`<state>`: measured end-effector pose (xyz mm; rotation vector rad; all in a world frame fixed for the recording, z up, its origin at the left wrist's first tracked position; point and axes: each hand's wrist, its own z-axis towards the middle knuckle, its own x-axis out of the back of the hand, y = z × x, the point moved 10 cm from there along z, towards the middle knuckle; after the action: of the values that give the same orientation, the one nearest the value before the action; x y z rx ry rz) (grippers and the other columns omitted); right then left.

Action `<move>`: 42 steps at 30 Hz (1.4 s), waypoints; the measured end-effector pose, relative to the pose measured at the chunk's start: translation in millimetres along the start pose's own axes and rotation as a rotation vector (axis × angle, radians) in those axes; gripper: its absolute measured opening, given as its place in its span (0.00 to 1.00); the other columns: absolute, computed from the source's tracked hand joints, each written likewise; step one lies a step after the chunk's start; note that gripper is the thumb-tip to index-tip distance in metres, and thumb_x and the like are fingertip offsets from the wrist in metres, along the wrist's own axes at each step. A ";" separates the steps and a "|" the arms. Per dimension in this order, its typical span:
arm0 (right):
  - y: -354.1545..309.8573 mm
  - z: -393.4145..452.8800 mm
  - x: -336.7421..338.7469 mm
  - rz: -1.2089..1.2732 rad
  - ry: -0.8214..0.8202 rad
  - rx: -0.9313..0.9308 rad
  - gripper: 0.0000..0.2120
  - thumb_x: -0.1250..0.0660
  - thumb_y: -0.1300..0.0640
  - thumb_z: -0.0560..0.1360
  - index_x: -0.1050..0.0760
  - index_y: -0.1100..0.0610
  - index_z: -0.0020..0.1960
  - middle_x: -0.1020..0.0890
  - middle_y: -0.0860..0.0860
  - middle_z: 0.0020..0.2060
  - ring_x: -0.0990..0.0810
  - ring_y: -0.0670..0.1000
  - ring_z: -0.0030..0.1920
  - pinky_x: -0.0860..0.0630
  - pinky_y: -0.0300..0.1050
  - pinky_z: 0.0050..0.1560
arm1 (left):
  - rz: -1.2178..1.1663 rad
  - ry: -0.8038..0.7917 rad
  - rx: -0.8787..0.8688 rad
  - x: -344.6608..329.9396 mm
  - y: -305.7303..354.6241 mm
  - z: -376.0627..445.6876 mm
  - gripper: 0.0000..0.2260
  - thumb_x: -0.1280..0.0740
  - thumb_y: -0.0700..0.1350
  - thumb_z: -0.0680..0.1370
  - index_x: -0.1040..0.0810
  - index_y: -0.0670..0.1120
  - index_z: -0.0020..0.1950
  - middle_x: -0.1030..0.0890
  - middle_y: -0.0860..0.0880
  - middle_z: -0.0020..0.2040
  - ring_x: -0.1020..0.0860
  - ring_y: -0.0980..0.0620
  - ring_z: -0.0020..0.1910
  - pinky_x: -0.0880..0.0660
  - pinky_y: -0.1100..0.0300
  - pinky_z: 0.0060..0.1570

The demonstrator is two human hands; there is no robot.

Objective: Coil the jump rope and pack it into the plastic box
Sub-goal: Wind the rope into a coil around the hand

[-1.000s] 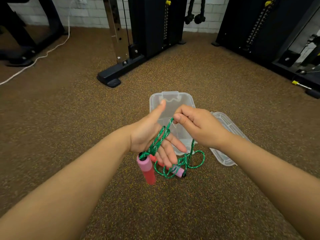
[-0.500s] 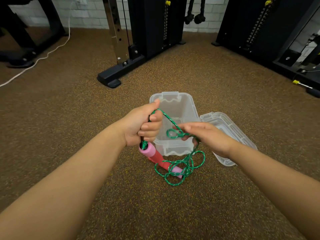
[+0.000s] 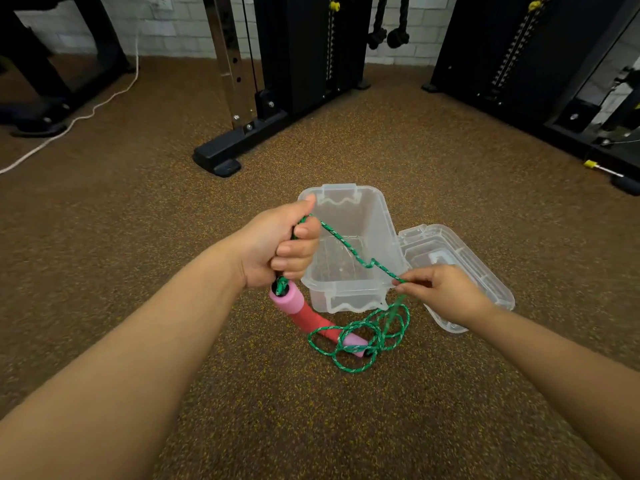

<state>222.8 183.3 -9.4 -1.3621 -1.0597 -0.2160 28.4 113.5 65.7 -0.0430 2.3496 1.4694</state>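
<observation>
A green braided jump rope [image 3: 353,252] runs taut from my left hand [image 3: 280,245] to my right hand [image 3: 445,294], crossing above the open clear plastic box [image 3: 349,299]. My left hand is a fist around coiled rope. A pink and red handle [image 3: 294,303] hangs just below that fist. My right hand pinches the rope at the box's front right corner. The rest of the rope lies in loose loops [image 3: 363,337] on the floor in front of the box, around the second pink and red handle [image 3: 346,337]. The box holds nothing.
The clear lid [image 3: 450,254] lies on the floor right of the box, partly under my right hand. A black machine foot [image 3: 221,157] stands behind the box. More gym machines [image 3: 519,57] line the back wall. A white cord [image 3: 69,123] trails at far left.
My left hand shut into a fist on the rope coils. My right hand slid right and down along the rope, pulling a length straight across the box.
</observation>
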 end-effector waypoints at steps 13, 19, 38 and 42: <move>-125.8 1.6 -50.4 0.600 -0.322 0.246 0.12 0.44 0.61 0.81 0.24 0.60 0.57 0.19 0.62 0.51 0.23 0.50 0.51 0.28 0.44 0.58 | 0.049 -0.265 0.165 -40.5 -23.3 -1.8 0.25 0.50 0.58 0.80 0.35 0.49 0.25 0.40 0.55 0.15 0.43 0.59 0.12 0.47 0.66 0.18; -83.7 -10.9 -46.8 0.518 -0.438 0.062 0.09 0.37 0.64 0.77 0.20 0.60 0.54 0.16 0.45 0.35 0.23 0.43 0.32 0.25 0.35 0.38 | -0.075 -0.120 0.044 -8.9 -2.3 -2.4 0.26 0.49 0.57 0.81 0.34 0.50 0.24 0.40 0.55 0.15 0.42 0.59 0.13 0.44 0.64 0.19; -115.0 1.8 -37.5 0.520 -0.230 0.222 0.17 0.36 0.67 0.76 0.30 0.63 0.65 0.21 0.53 0.55 0.23 0.45 0.57 0.28 0.39 0.62 | 0.059 -0.151 0.165 -38.2 -28.1 3.5 0.26 0.50 0.58 0.81 0.35 0.50 0.25 0.41 0.55 0.15 0.41 0.57 0.13 0.38 0.66 0.19; -106.6 2.4 -36.4 0.700 -0.154 0.145 0.10 0.43 0.61 0.81 0.24 0.56 0.48 0.26 0.47 0.33 0.26 0.45 0.37 0.25 0.52 0.53 | -0.008 -0.116 0.139 -31.9 -18.1 0.6 0.26 0.50 0.59 0.80 0.35 0.50 0.25 0.39 0.54 0.16 0.38 0.55 0.14 0.37 0.65 0.20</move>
<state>129.3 141.2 37.2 -1.5483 -0.6504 0.4790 62.2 100.4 60.1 0.0666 2.3474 1.2663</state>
